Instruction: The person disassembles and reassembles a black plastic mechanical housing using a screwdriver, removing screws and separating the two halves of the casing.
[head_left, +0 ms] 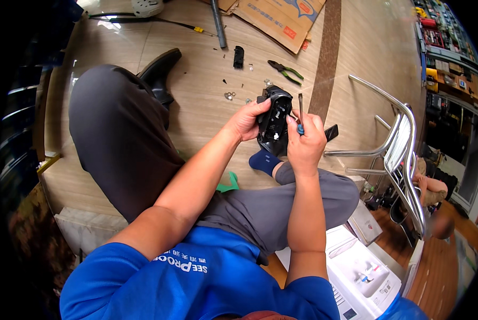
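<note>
Black housing [276, 116], frame centre, stands open, gripped by the left hand [247, 120]; the right hand [308, 140] grasps a screwdriver [300, 128]. Upper centre, a black piece [239, 57] and small metal parts [229, 95] lie loose. Work appears unfinished.

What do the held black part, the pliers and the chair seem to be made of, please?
Black part: probably moulded plastic, semi-gloss, from its hollow shape and soft highlights.
Pliers: likely dark metal, with green grips suggesting plastic or rubber sleeves.
Chair: apparently polished metal, from mirror-like streaks on its tubes.
</note>
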A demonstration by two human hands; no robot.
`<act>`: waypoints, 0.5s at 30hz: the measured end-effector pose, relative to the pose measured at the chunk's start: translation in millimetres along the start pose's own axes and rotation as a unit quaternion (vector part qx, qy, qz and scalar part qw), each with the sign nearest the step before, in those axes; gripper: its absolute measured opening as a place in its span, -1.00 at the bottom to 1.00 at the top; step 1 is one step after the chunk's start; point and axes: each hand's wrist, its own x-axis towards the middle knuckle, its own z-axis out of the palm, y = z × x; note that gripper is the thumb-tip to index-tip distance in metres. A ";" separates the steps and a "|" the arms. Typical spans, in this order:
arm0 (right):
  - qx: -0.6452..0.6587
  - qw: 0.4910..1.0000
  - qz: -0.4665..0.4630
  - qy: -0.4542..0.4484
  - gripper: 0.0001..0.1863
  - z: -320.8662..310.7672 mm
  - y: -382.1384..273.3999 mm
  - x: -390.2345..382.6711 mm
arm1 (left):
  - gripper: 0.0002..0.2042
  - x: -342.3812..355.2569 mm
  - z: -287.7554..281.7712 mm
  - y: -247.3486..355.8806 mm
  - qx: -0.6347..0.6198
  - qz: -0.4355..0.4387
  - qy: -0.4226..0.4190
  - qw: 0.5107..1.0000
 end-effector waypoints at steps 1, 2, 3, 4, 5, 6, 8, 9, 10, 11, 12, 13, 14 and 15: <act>0.007 1.000 -0.007 0.001 -0.81 1.9 2.4 1.1 | -0.43 -0.9 1.9 0.9 0.009 -0.008 0.004 1.000; 0.014 1.000 -0.014 0.001 -0.81 3.0 3.7 1.1 | -0.45 -1.0 3.8 1.0 0.011 -0.011 0.007 1.000; -0.008 1.000 -0.009 -0.014 -0.80 2.5 0.5 1.3 | -0.46 -1.2 6.9 0.6 0.013 -0.013 0.009 1.000; -0.036 0.999 -0.024 -0.012 -0.80 3.4 1.9 0.5 | -0.47 -1.3 9.9 0.1 0.014 -0.016 0.011 1.000; -0.063 0.997 -0.040 -0.011 -0.80 4.7 4.6 0.1 | -0.50 -1.6 12.8 -0.3 0.014 -0.014 0.000 1.000; -0.090 0.994 -0.056 -0.009 -0.80 5.7 6.4 -0.5 | -0.50 -1.7 13.9 -0.4 0.027 -0.018 0.008 0.999; -0.137 0.989 -0.051 -0.027 -0.82 4.5 6.6 -1.2 | -0.51 -1.5 15.2 0.2 0.054 -0.026 0.024 0.998; -0.159 0.985 -0.050 -0.036 -0.82 3.9 6.6 -0.9 | -0.51 -1.1 12.7 -0.1 0.067 -0.031 0.026 0.997; -0.162 0.984 -0.050 -0.047 -0.83 3.6 7.0 -0.5 | -0.51 -0.6 10.2 -0.4 0.081 -0.035 0.028 0.996; -0.164 0.984 -0.050 -0.059 -0.84 3.4 7.5 0.0 | -0.52 -0.6 7.8 -0.7 0.094 -0.039 0.030 0.994; -0.166 0.982 -0.049 -0.070 -0.85 2.7 7.8 0.6 | -0.53 -0.8 7.9 -0.2 0.096 -0.043 0.031 0.994; -0.164 0.982 -0.050 -0.075 -0.86 1.7 7.3 1.5 | -0.54 -1.2 8.0 0.4 0.099 -0.046 0.032 0.994; -0.162 0.982 -0.051 -0.081 -0.86 0.6 6.4 2.5 | -0.55 -1.6 8.3 1.0 0.101 -0.050 0.033 0.993; -0.160 0.982 -0.053 -0.088 -0.87 0.0 6.3 3.0 | -0.56 -1.6 9.0 1.5 0.106 -0.050 0.033 0.993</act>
